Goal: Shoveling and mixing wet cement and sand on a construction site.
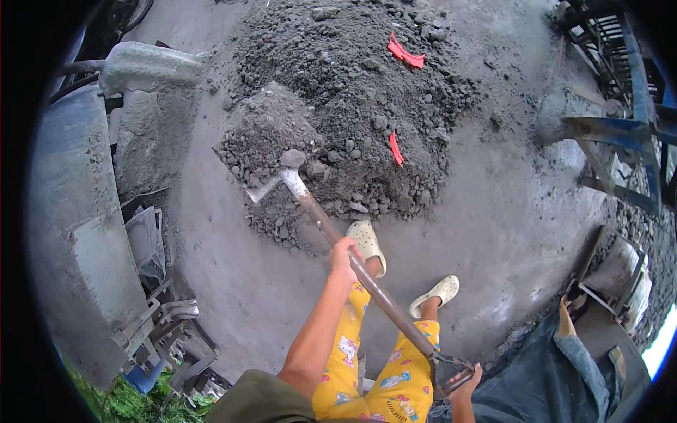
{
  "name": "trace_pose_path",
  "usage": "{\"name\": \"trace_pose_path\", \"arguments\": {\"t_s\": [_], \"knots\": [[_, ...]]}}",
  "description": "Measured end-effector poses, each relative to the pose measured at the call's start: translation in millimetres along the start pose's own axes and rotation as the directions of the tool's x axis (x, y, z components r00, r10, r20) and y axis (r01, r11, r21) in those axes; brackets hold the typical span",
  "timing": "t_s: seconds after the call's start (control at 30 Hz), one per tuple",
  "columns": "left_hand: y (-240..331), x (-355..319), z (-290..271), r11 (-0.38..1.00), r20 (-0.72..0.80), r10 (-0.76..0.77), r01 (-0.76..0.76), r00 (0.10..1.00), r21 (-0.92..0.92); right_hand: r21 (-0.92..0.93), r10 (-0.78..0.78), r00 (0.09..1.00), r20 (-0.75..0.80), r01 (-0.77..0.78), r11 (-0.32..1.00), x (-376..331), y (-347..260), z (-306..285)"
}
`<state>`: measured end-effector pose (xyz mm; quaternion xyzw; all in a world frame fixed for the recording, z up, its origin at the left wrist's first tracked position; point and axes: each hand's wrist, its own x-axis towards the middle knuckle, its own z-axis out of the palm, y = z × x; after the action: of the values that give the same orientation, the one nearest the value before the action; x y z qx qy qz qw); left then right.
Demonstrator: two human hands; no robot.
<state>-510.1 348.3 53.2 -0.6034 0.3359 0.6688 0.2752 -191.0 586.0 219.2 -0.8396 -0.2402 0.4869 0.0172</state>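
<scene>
A long-handled shovel (321, 222) runs from lower right to upper left in front of me. My left hand (343, 259) is wrapped round the middle of its brown shaft. At the near end, my right hand (465, 381) grips the D-shaped handle. The blade carries a heap of grey gravelly dirt (271, 123), which hides most of it; only its pale back edge and socket show. Blade and load are at the left front of a large pile of grey dirt and stones (381, 134). Whether the blade is lifted off the ground I cannot tell.
Two red curved scraps (405, 52) (397, 149) lie on the pile. At left stand metal sheets (99, 183) and a dust-covered machine part (151, 67). A blue metal frame (627, 127) is at right, a dark tarp (543, 374) lower right. My feet in cream clogs (367, 243) stand on concrete.
</scene>
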Motion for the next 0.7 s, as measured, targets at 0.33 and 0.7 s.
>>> {"name": "trace_pose_path", "arguments": {"t_s": [0.33,0.7], "knots": [[171,-29,106,0.422,0.196,0.674,-0.589,0.712,0.689,-0.423,0.791,0.410,0.454,-0.682,0.597,-40,47,132],[172,-113,-42,0.630,0.393,0.551,-0.676,0.736,0.382,-0.122,0.185,0.882,0.434,-0.146,0.982,-68,153,71]]}}
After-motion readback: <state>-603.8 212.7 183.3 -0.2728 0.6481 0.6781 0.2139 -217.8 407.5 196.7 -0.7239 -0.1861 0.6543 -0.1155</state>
